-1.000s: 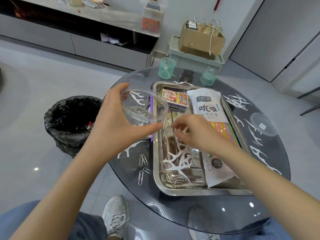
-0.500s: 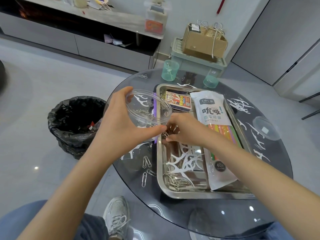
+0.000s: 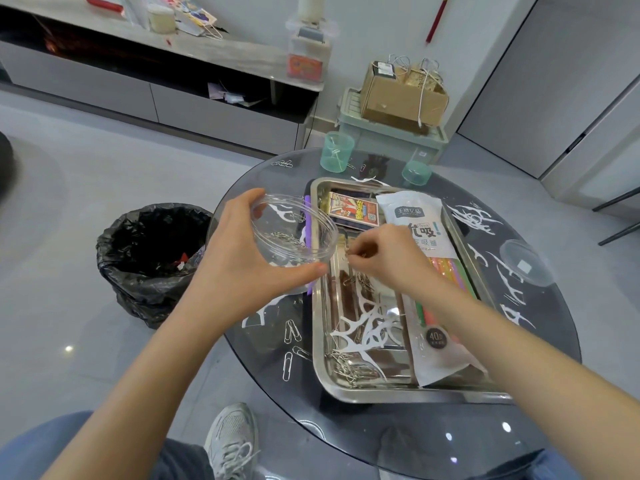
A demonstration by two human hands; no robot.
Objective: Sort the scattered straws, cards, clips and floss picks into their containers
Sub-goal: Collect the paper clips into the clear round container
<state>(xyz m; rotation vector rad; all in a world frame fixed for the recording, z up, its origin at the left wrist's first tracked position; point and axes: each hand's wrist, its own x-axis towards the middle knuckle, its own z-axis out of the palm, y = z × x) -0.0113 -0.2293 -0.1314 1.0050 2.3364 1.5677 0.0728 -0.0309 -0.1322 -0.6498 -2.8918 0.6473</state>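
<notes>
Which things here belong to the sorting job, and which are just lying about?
Job: clear tub in left hand, paper clips, some pinched by right hand, floss picks, straw pack, card box, green cup, steel tray.
Lying about: black bin, cardboard box, shoe.

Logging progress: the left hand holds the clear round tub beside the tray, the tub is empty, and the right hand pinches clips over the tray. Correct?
The clear round tub is not empty: the head view shows paper clips lying in it. The rest stands: the left hand holds it beside the tray, and the right hand pinches clips over it.
</notes>
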